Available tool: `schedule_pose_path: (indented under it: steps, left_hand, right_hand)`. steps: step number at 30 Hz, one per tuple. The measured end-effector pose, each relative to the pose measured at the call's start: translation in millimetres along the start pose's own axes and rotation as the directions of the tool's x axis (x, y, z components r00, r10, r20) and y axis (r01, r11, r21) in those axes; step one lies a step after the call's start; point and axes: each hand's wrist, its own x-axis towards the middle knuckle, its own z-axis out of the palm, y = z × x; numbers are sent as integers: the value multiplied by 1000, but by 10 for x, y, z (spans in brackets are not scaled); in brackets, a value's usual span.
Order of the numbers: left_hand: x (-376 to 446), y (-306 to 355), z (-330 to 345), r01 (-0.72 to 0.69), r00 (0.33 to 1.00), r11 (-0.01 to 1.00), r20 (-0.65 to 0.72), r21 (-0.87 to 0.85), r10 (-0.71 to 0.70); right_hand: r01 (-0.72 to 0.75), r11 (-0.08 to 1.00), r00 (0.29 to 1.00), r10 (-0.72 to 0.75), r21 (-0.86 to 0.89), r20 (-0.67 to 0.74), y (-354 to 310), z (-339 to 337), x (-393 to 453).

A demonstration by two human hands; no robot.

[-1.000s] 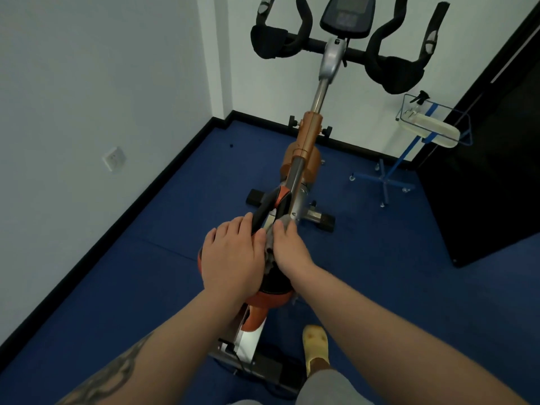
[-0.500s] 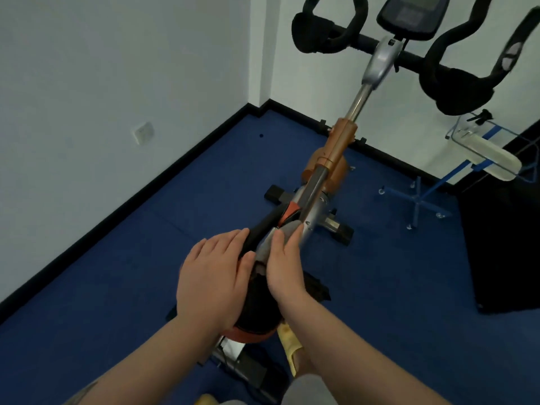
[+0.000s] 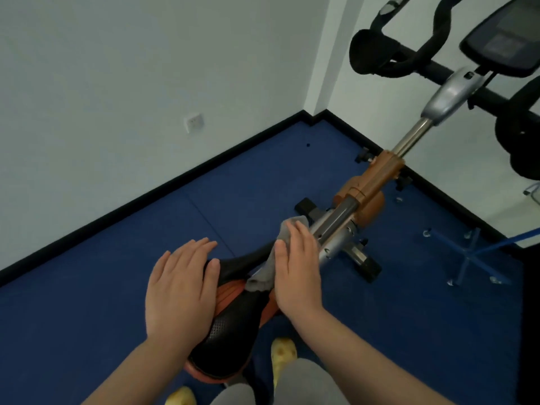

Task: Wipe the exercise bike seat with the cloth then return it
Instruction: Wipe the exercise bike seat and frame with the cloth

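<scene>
The black and orange bike seat [image 3: 233,325] runs from the bottom centre toward the frame. My left hand [image 3: 179,290] lies flat on the seat's left side, fingers spread, holding nothing. My right hand [image 3: 298,270] presses a grey cloth [image 3: 264,273] against the seat's nose and right side. The cloth bunches out from under the palm and past the fingertips, near the silver seat rail [image 3: 330,229].
The bike's orange frame [image 3: 371,182], silver post and black handlebars [image 3: 377,57] with console [image 3: 505,45] rise to the upper right. A blue wheeled stand [image 3: 470,255] sits on the blue floor at right. White walls meet at a corner behind. My yellow shoes [image 3: 282,352] show below.
The view has swung left and closer, so the bike sits further right. My right hand with the cloth has slid along the seat's nose; more of the seat's rear shows beside my left hand.
</scene>
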Motion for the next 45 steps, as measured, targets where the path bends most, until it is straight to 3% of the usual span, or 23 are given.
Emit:
schedule_pose_path:
  steps: [2,4,6,8,10,13,16,18,20,23,26,29,32,36,38,40,43,45]
  left_hand:
    - [-8,12,-15,24,1000,1000,-8,-12,-24]
    - [-12,31,-27,57,998,998,-27,-28,-57]
    - [-18,43,-22,91,995,995,-48,-38,-93]
    - [-26,38,-13,133,988,989,-75,-64,-138]
    - [-30,32,-10,185,976,978,-97,-97,-194]
    - [-45,31,11,258,954,956,-118,-140,-275]
    - [-121,60,17,295,943,945,-115,-139,-311]
    - [-221,101,14,334,926,924,-116,-187,-359]
    - [-363,164,43,367,906,899,-128,-241,-404]
    - [-553,273,133,390,883,871,-146,-298,-446]
    - [-650,344,200,408,854,842,-179,-353,-489]
    - [-714,365,236,415,836,823,-194,-387,-513]
    - [-807,396,270,418,833,826,-204,-377,-515]
    - [-873,428,308,408,829,834,-233,-372,-509]
    - [-877,443,309,410,822,827,-239,-385,-518]
    - [-885,457,310,409,816,818,-239,-403,-526]
    - [-916,473,324,408,819,819,-235,-403,-524]
    - [-943,468,339,401,828,828,-231,-393,-510]
  right_hand:
    - [203,970,974,-187,-130,129,144,-116,17]
    - [352,932,908,-318,-86,271,329,-295,166]
    - [364,931,863,-352,39,362,498,-438,386]
    - [274,956,871,-294,108,394,529,-451,559]
    - [341,940,840,-309,8,445,426,-374,620]
    - [650,751,661,-485,-115,573,211,-341,600]
    - [729,684,478,-505,-5,719,201,-531,756]
    - [702,712,432,-458,29,777,271,-621,867]
    - [649,760,486,-393,-21,780,259,-626,925]
    - [704,693,526,-362,-156,770,23,-461,833]
    - [777,617,440,-388,-126,810,-296,-157,598]
    - [761,648,344,-381,-17,858,-448,-88,527]
    - [733,680,235,-263,7,936,-379,-203,781]
    - [604,795,264,-129,-59,956,-421,23,929]
    - [494,870,250,-148,5,957,-555,286,866]
    - [379,917,181,-202,122,962,-734,514,765]
    - [368,898,55,-282,243,958,-911,597,672]
    - [345,903,22,-281,257,959,-894,501,731]
